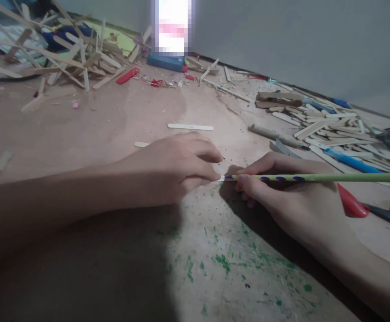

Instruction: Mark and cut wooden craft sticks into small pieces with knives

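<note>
My right hand grips a yellow-green pencil with dark oval spots. Its dark tip points left and meets the pale end of a craft stick at my left fingertips. My left hand lies palm down, thumb and fingers holding this stick against the table; most of it is hidden beneath them. Just beyond my knuckles lies another craft stick with a small mark near its middle. The tip of a further pale stick shows behind my left hand.
Craft sticks are heaped at the right, near a wooden-handled cutting tool, a blue pen-like tool and red-handled scissors. A tangle of sticks fills the back left. A blue box stands by the wall, below a bright pixelated screen.
</note>
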A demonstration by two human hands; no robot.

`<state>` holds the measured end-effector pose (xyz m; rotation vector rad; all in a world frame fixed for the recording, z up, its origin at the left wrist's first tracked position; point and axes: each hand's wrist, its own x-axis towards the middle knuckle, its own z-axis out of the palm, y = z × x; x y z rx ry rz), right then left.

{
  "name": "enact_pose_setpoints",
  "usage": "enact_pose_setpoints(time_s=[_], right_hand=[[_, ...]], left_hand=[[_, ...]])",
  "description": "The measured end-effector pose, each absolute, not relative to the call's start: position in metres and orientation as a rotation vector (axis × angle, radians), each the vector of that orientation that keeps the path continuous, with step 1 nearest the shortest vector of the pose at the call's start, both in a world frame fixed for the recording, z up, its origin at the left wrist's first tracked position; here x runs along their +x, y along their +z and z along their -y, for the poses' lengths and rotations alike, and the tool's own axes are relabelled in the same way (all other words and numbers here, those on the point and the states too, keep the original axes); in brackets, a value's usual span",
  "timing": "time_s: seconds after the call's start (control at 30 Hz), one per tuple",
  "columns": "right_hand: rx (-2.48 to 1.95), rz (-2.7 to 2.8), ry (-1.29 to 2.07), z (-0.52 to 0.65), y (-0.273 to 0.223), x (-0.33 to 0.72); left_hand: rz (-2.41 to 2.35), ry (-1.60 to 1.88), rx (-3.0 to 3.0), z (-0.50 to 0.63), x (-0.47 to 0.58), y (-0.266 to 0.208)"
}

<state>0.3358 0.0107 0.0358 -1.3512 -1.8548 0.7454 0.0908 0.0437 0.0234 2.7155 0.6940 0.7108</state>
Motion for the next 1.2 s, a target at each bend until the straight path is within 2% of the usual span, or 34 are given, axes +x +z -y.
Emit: enact_pose_setpoints(time_s=[0.27, 0.53, 1.2], right_hand=[[-1.509, 1.765, 0.828, -0.004, 0.044, 0.329], [-1.422, 1.762, 0.837, -0.009, 0.036, 0.335], [-1.532, 1.752, 0.863, -0.003, 0.048, 0.329]], left_hand=[[-0.684, 0.718, 2.723, -0.045, 0.091, 0.022], [-0.695, 0.727, 2.744, -0.044, 0.091, 0.022], [-0.701, 0.725, 2.731, -0.043, 0.092, 0.023]])
